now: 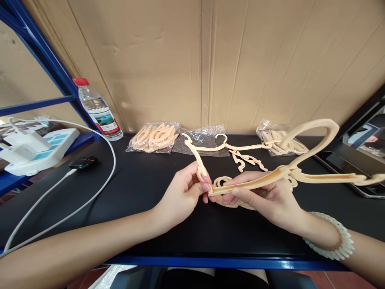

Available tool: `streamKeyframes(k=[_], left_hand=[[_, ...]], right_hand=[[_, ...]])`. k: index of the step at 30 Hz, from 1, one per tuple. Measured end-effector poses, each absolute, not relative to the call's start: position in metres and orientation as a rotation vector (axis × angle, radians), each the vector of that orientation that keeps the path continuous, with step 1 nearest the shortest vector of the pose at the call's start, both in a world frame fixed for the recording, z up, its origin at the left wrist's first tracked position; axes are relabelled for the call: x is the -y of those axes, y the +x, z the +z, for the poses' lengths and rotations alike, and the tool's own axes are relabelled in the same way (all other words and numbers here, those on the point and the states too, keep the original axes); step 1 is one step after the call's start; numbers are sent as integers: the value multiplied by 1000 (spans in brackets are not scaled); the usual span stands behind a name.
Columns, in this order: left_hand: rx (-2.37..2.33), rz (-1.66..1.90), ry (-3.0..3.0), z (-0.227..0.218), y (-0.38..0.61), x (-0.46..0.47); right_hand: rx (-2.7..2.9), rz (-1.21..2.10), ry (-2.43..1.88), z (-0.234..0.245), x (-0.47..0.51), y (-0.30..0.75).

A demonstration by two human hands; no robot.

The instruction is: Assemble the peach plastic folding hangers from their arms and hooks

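My left hand (183,192) pinches a thin peach plastic hook piece (195,156) that curves up and to the left. My right hand (264,196) is closed around the end of a peach plastic hanger body (303,160), which has a big loop and an arm reaching right. The end of that body meets the hook piece between my two thumbs. Both hands hover just above the black tabletop (135,200). Another scrolled peach piece (221,182) lies under my right fingers.
Clear bags of peach parts (155,137) (278,140) and loose hanger pieces (240,154) lie at the back. A water bottle (98,110) stands at the left, beside a white power strip (39,150), a white cable (102,176) and a small black device (82,162). A tablet (345,168) lies at the right.
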State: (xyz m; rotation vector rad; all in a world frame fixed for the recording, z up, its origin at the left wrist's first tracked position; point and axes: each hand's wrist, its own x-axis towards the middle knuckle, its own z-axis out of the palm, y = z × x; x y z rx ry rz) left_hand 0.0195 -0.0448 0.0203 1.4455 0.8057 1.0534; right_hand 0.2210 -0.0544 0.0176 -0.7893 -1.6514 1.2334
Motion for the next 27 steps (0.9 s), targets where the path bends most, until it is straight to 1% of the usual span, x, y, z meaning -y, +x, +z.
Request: streamKeyframes(k=[4, 19, 27], left_hand=[[-828, 1101, 1466, 20, 20, 48], [-886, 1135, 1351, 23, 19, 44], [-873, 1119, 1335, 22, 18, 44]], right_hand=[[1614, 1253, -736, 16, 57, 220], [1694, 909, -834, 16, 57, 217], [1677, 904, -860, 20, 57, 215]])
